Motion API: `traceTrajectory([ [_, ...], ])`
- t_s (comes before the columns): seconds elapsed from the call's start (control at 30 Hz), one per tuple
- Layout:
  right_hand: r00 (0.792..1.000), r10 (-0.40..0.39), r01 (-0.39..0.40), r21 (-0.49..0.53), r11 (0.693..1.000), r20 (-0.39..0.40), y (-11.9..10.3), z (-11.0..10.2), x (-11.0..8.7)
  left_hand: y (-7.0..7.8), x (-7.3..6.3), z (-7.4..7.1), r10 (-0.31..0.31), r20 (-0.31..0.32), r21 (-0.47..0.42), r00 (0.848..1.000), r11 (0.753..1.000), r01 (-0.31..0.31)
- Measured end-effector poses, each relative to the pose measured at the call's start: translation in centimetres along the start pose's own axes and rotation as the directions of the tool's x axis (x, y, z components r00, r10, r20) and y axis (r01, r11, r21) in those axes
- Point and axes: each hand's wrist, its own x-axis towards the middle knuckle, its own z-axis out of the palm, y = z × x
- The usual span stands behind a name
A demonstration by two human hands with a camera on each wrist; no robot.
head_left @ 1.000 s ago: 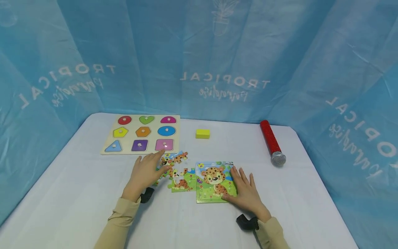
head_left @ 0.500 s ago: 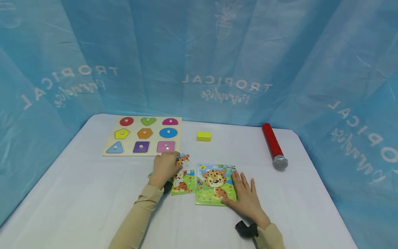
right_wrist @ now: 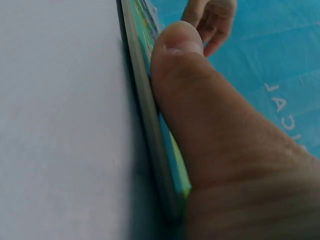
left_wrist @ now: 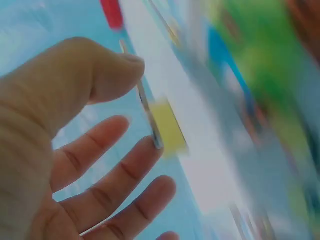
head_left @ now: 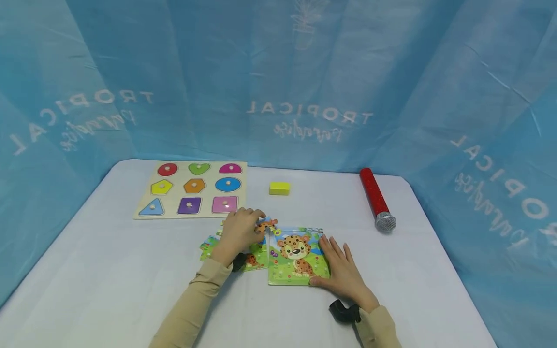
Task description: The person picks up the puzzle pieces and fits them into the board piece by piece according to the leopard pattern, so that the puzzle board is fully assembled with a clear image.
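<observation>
blue curtain (head_left: 278, 63) behind white table (head_left: 109, 285) | left hand (head_left: 238, 233): i now see it pinching a thin piece (left_wrist: 145, 106), shifted closer to the leopard board (head_left: 300, 256) than half a second ago | right hand (head_left: 344, 273): unchanged, spread, touching the board's right side | loose pieces (head_left: 257, 257): left of the board

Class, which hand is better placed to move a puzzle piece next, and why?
The left hand, I'd judge: it pinches a thin piece above other puzzle pieces, beside the leopard puzzle. The right hand rests on that puzzle's right edge, apparently steadying it.
</observation>
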Motion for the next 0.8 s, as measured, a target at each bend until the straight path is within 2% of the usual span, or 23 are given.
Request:
traceTrajectory([
  [0.17, 1.0, -0.017, 0.017, 0.004, 1.0, 0.009, 0.3, -0.1, 0.2, 3.2, 0.7, 1.1, 0.14, 0.039, -0.035, 0.989, 0.99, -0.139],
  [0.33, 1.0, -0.014, 0.014, 0.008, 1.0, 0.023, 0.2, -0.2, 0.1, 5.0, 1.1, 3.0, 0.217, 0.062, -0.002, 0.974, 0.976, -0.217],
  [0.5, 0.999, -0.017, 0.017, -0.003, 1.0, 0.03, 0.1, 0.0, -0.1, 5.6, 0.9, 4.0, 0.23, 0.008, 0.115, 0.973, 0.966, -0.23],
  [0.63, 1.0, -0.016, 0.016, -0.003, 1.0, 0.023, 0.2, -0.2, -0.2, 5.9, 1.0, 4.0, 0.208, -0.021, 0.215, 0.978, 0.956, -0.199],
  [0.7, 1.0, -0.02, 0.02, 0.004, 1.0, 0.018, 0.2, -0.3, -0.2, 5.9, 1.2, 3.9, 0.191, -0.021, 0.235, 0.981, 0.955, -0.181],
  [0.8, 1.0, -0.026, 0.025, 0.016, 1.0, 0.013, 0.1, -0.3, -0.1, 5.7, 1.3, 3.8, 0.177, -0.013, 0.207, 0.984, 0.963, -0.17],
])
